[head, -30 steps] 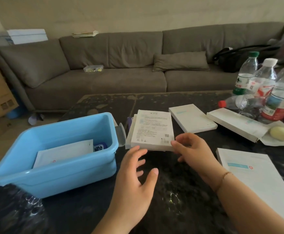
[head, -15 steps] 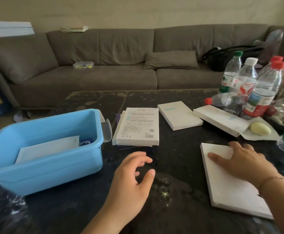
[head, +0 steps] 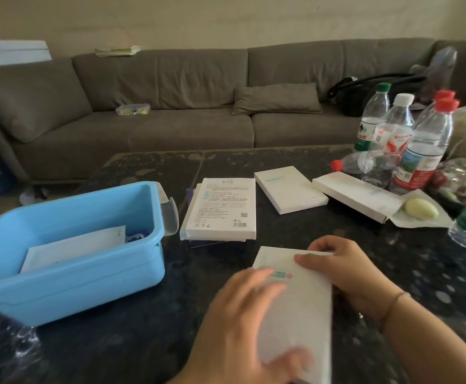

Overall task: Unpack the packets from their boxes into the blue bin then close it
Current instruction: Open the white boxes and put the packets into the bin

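Head view showed a dark speckled table [head: 148,342] in front of a grey sofa [head: 171,106]. Both hands held one flat white box [head: 298,306] just above the near part of the table. The right hand [head: 345,270] gripped its far right corner, thumb lying across the top face and fingers curled over the far edge. The left hand [head: 243,322] lay on the box's left side, fingers spread over the top near a small teal mark and the thumb pressed against the near end; motion blur softened its outline, yet the grip on the box was plain.

To the left stood the blue bin [head: 68,275], lid off, with a white packet [head: 73,248] lying flat inside it and a small blue item beside that. Just right of the bin lay a stack of white boxes [head: 220,209], printed side up. Farther right lay another white box [head: 290,189], and beyond it a long white box [head: 356,195] with its end flap open and a pale yellow lump [head: 421,208] resting on the flap. Plastic water bottles [head: 409,139] crowded the far right corner of the table.
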Motion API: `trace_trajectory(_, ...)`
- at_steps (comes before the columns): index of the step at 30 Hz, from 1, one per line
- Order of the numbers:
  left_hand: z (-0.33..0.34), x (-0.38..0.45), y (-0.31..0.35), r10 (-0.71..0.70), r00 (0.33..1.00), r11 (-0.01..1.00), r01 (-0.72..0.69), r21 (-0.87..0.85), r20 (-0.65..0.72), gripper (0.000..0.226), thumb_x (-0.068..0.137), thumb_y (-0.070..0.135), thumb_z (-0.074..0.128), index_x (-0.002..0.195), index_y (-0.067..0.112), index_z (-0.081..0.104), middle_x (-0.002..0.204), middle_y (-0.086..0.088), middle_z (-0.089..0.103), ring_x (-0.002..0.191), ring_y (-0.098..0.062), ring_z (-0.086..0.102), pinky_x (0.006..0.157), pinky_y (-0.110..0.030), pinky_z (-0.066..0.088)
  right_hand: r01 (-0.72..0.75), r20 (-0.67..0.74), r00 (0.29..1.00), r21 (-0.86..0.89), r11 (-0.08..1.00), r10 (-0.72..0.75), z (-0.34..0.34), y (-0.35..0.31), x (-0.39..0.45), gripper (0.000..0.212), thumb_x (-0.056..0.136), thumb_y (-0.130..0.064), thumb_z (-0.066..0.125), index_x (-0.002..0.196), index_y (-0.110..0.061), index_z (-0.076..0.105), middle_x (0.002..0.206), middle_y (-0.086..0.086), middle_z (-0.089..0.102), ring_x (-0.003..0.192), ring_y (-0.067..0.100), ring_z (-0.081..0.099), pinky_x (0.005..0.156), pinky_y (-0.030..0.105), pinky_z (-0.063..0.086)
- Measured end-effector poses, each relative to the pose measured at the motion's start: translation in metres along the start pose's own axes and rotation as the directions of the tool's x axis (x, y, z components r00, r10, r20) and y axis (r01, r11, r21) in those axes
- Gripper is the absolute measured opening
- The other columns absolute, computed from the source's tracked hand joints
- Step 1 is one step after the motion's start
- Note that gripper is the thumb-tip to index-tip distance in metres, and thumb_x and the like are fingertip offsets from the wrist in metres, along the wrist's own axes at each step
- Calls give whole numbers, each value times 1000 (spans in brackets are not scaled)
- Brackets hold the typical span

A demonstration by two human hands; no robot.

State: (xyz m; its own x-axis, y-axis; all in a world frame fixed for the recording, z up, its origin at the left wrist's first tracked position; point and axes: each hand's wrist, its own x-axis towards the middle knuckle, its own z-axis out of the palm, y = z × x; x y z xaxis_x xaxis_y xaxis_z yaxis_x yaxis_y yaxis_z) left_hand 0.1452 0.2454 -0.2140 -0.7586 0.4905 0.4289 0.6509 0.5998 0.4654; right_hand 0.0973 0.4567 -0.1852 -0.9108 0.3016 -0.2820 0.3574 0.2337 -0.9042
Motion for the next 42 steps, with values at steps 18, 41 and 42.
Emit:
trace_trajectory(18,-67,4,2,-727,686,253,210,-945,-42,26,68,20,70,93,25,76,95,-4,78,88,-21,75,76,-43,55,564,103,814,99,820,-572,24,-33,-33,40,75,-61,69,106,-36,68,107,-12,71,94,16,71,74,36,61)
trace_trajectory(41,-72,5,6,-774,621,90,301,-949,124,19,71,19,66,86,21,78,100,-12,76,88,-28,75,79,-47,51,577,-46,770,-374,726,-636,35,-31,-38,40,79,-62,51,108,-39,65,87,-29,63,71,4,69,59,27,60)
trace_trajectory(42,-72,5,6,-777,617,90,303,-949,123,21,72,19,66,89,20,77,101,-12,76,89,-29,75,80,-47,51,575,-40,771,-388,721,-636,35,-30,-37,43,81,-63,50,111,-37,66,87,-30,63,71,4,68,59,27,60)
